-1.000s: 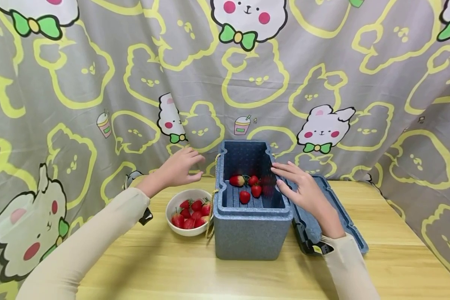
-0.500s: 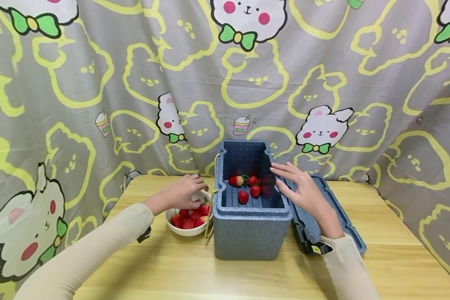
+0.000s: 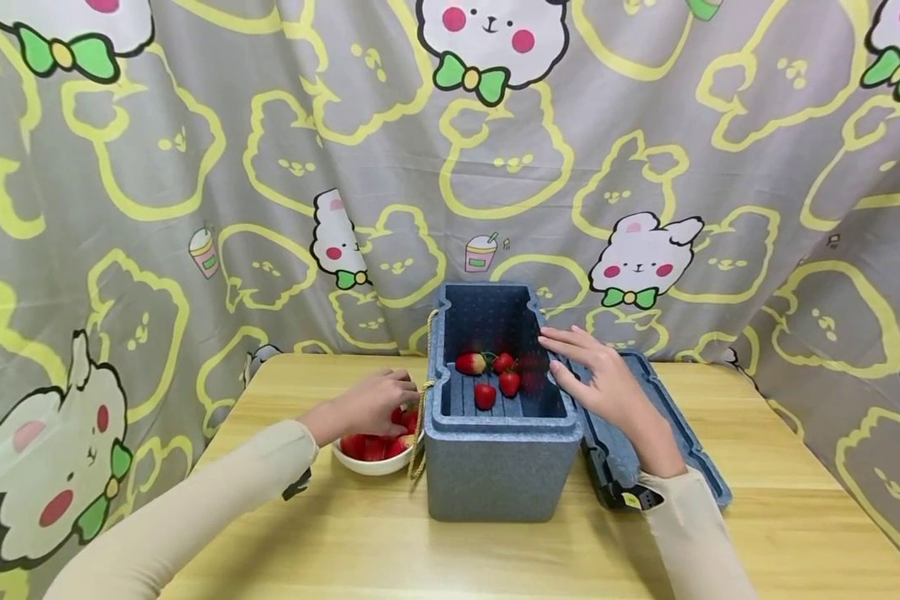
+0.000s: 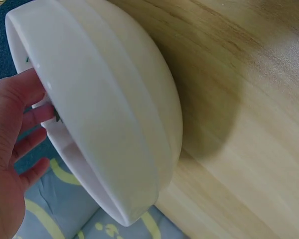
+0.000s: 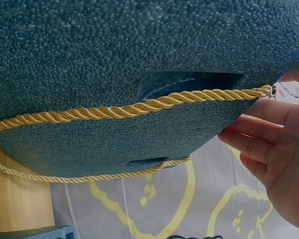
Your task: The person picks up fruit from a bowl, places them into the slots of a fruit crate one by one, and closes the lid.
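Observation:
My left hand (image 3: 371, 407) reaches down into a white bowl (image 3: 375, 468) of strawberries (image 3: 373, 450), its fingers over the fruit. In the left wrist view the thumb and forefinger of that hand (image 4: 12, 129) pass behind the rim of the bowl (image 4: 104, 99); the fingertips are hidden, with a bit of green leaf beside them. My right hand (image 3: 596, 375) rests with extended fingers against the right rim of a grey-blue foam box (image 3: 498, 479). Several strawberries (image 3: 484, 396) lie on the box's ribbed floor. In the right wrist view the right hand (image 5: 284, 144) touches the box's upper edge.
The box's lid (image 3: 671, 417) lies on the wooden table (image 3: 787, 483) to the right of the box. A gold rope (image 3: 420, 433) hangs along the box's left side, close to the bowl. Behind the table hangs a patterned curtain (image 3: 390, 150).
My left hand has come down from the air beside the box into the bowl of strawberries. The right hand stays at the box's rim, and the strawberries in the box lie as before.

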The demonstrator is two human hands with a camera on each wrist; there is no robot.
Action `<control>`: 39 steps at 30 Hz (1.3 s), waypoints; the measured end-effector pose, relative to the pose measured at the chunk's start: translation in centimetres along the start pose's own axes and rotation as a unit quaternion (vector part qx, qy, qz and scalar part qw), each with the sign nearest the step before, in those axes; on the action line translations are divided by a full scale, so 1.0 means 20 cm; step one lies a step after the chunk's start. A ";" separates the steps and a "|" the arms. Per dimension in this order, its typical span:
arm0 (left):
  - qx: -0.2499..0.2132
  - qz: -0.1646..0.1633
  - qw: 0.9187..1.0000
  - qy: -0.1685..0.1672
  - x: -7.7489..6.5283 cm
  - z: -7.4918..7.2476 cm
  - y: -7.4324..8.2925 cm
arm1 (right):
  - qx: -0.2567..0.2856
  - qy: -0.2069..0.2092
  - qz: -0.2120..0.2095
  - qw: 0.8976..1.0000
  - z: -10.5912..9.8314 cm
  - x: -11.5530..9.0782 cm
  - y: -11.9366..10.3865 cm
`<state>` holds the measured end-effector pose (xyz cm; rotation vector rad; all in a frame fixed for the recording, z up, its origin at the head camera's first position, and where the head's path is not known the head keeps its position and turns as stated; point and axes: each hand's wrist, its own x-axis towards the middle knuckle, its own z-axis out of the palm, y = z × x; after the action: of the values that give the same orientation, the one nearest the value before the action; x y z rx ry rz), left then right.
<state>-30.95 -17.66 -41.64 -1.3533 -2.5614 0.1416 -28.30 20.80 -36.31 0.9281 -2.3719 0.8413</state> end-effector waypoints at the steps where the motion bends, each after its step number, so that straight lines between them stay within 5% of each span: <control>1: -0.004 -0.002 1.000 -0.001 0.00 0.00 0.00 | 0.001 0.000 0.000 1.000 0.00 0.00 0.00; 39: -0.062 -0.037 0.997 -0.006 -0.05 0.02 0.00 | 0.005 0.002 0.002 1.000 0.00 0.00 -0.01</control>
<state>-30.59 -18.51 -42.22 -1.2993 -2.6662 -0.0219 -28.18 20.73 -36.35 0.9242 -2.3689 0.8572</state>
